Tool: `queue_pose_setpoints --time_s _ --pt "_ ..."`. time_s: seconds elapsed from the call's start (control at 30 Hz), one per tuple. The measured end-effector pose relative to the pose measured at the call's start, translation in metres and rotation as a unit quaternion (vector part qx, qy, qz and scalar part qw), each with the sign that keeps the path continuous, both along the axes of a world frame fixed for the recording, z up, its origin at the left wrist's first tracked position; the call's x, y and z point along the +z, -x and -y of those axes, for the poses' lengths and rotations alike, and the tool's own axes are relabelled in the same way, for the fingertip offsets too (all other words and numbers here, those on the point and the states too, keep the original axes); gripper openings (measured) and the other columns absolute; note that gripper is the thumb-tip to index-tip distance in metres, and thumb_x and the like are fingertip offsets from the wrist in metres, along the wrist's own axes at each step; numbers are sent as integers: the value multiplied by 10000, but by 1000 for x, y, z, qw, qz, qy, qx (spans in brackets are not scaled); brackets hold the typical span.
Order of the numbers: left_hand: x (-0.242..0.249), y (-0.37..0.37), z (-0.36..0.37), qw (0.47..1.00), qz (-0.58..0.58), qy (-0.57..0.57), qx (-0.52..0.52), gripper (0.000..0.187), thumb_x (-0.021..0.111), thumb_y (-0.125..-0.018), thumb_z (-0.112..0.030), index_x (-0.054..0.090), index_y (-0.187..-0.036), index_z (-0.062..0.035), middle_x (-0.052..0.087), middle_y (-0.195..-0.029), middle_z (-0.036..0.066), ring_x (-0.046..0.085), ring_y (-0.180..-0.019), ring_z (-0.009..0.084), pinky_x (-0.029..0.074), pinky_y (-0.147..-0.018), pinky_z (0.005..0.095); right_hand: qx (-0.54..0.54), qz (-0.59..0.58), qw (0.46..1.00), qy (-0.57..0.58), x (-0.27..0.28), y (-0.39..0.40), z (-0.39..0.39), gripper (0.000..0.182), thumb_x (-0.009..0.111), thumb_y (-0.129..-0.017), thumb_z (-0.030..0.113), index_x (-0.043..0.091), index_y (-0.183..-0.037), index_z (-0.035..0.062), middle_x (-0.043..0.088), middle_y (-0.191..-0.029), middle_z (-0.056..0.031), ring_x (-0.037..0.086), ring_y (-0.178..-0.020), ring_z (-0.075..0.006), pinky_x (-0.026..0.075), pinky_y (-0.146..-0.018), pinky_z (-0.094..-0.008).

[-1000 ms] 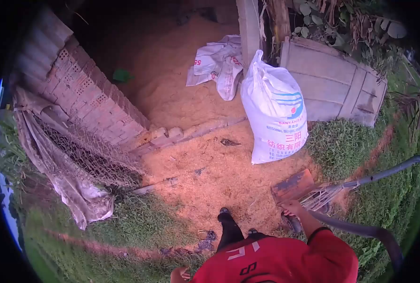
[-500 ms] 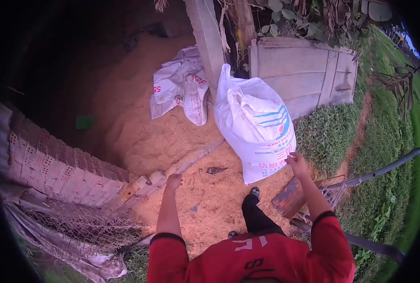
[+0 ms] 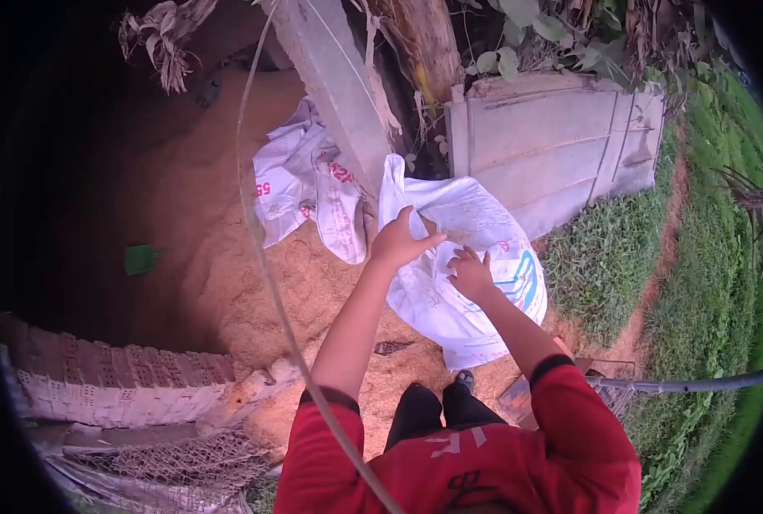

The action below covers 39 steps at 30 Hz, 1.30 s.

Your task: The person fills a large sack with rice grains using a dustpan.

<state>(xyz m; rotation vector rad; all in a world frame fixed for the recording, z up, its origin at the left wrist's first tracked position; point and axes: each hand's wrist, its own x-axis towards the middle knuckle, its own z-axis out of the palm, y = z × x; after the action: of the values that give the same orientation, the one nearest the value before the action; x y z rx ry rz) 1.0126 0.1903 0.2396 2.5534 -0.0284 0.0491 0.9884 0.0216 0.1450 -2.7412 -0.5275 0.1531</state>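
Note:
A large white woven sack (image 3: 518,231) with blue stripes stands upright in front of me, its mouth gaping and some brownish material showing inside. At the near left of the mouth, my left hand (image 3: 399,242) has the rim cloth between its thumb and fingers and appears to grip it. My right hand (image 3: 471,276) is just to its right, fingers apart and touching the near rim. Its fingers are not wrapped round the cloth. A second white sack (image 3: 300,180) with red print lies crumpled and flat on the husk-like heap, left of the standing sack.
Loose orange-brown husk-like material (image 3: 253,283) covers the ground. A low brick wall (image 3: 125,381) runs along the left. Behind the sack stand a concrete post (image 3: 334,86) and a grey panel (image 3: 544,141). A thin cord or stem (image 3: 270,283) crosses the view. Grass (image 3: 707,283) lies right.
Both hands have moved forward from in front of the sack up to its mouth. The mouth now gapes wider and its inside shows. My view has shifted, and my feet are closer to the sack.

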Motion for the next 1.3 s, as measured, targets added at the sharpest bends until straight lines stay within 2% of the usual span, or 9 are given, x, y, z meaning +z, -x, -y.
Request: queue_pose_setpoints --time_s 0.17,0.33,0.47,0.53,0.63,0.77,0.97,1.13,1.3 --pt "-35 -27 -11 971 -163 -68 -159 451 615 -670 -288 514 -1050 -68 557 -973 164 545 -882 274 426 -753 340 -100 60 981 -156 8 -10 17 183 544 -734 153 556 -896 68 532 -1019 -58 409 -1086 -243 199 -868 -618" --pt "-41 1 -35 993 -77 55 -76 304 544 -761 -233 551 -936 16 581 -863 177 558 -822 263 420 -737 318 -138 102 946 -274 18 6 37 152 560 -730 146 548 -854 59 509 -1061 -72 413 -1078 -247 255 -864 -564" --pt "-30 2 -45 998 55 -25 -30 280 516 -789 -219 554 -914 28 588 -839 135 551 -809 205 418 -702 294 -148 82 907 -384 19 11 60 129 516 -755 123 513 -868 62 558 -829 -105 526 -835 -275 278 -867 -533" --pt "-38 10 -57 968 11 221 118 270 488 -811 -204 551 -905 41 582 -858 120 554 -788 179 421 -670 274 -151 32 862 -483 18 25 73 75 491 -777 104 492 -819 41 532 -622 -100 530 -626 -263 366 -784 -427" --pt "-36 38 -53 884 3 428 187 279 458 -828 -201 546 -911 50 577 -867 103 566 -736 176 431 -638 275 -152 -1 811 -564 18 52 107 99 515 -785 103 480 -780 11 508 -660 -92 477 -614 -152 380 -626 -264" --pt "-33 74 -37 797 -18 528 294 282 419 -848 -208 519 -959 31 570 -889 89 553 -805 179 436 -721 293 -179 20 825 -535 18 83 144 118 519 -791 107 484 -782 -5 517 -711 -73 483 -692 -138 389 -659 -261" --pt "-43 118 -6 736 -12 635 235 324 414 -864 -242 485 -1025 31 544 -965 97 534 -861 176 425 -765 301 -189 13 836 -515 8 117 183 87 526 -782 77 489 -772 0 529 -735 -68 513 -730 -140 400 -690 -255" --pt "-28 150 47 772 -46 602 199 313 439 -857 -240 500 -1010 27 546 -925 69 525 -825 146 418 -741 280 -231 2 788 -572 13 142 216 80 473 -812 49 425 -750 38 474 -688 17 416 -641 -34 344 -587 -182" --pt "-24 193 101 837 -178 504 112 273 454 -853 -219 549 -922 27 537 -798 2 478 -720 63 393 -652 217 -326 38 753 -570 30 183 261 88 467 -824 79 426 -751 51 441 -665 36 378 -612 -29 315 -557 -177"
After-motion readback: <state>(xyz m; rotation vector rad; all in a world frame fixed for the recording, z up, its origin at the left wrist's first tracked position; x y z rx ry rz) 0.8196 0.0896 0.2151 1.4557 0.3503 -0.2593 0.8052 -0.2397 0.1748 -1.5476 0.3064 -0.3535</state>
